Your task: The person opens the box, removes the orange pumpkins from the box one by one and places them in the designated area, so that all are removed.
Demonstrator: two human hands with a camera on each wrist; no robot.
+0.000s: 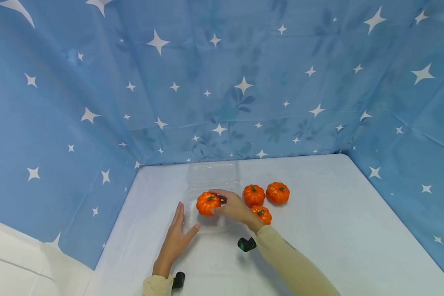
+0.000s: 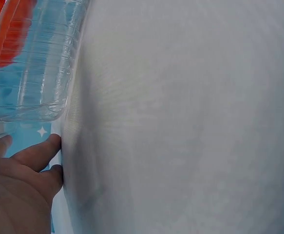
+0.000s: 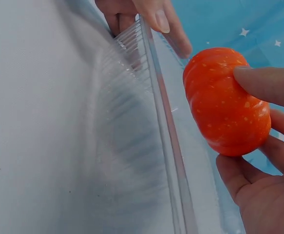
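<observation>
In the head view my right hand [image 1: 234,206] grips a small orange pumpkin [image 1: 208,204] with a green stem, holding it over a clear plastic clamshell box [image 1: 203,227]. The right wrist view shows the pumpkin [image 3: 227,105] pinched between thumb and fingers, just above the box rim [image 3: 168,117]. My left hand [image 1: 176,240] is at the box's left side, its fingers straight and thumb spread. From the left wrist the hand [image 2: 22,180] appears beside the ribbed box wall [image 2: 44,63]; whether its fingertips touch the box is unclear there.
Three more orange pumpkins, one nearer [image 1: 261,214], one behind it [image 1: 253,195] and one farther right [image 1: 278,193], sit right of the box. Its lid [image 1: 212,172] lies folded back. A blue star-patterned curtain [image 1: 222,102] surrounds the white table [image 1: 336,222].
</observation>
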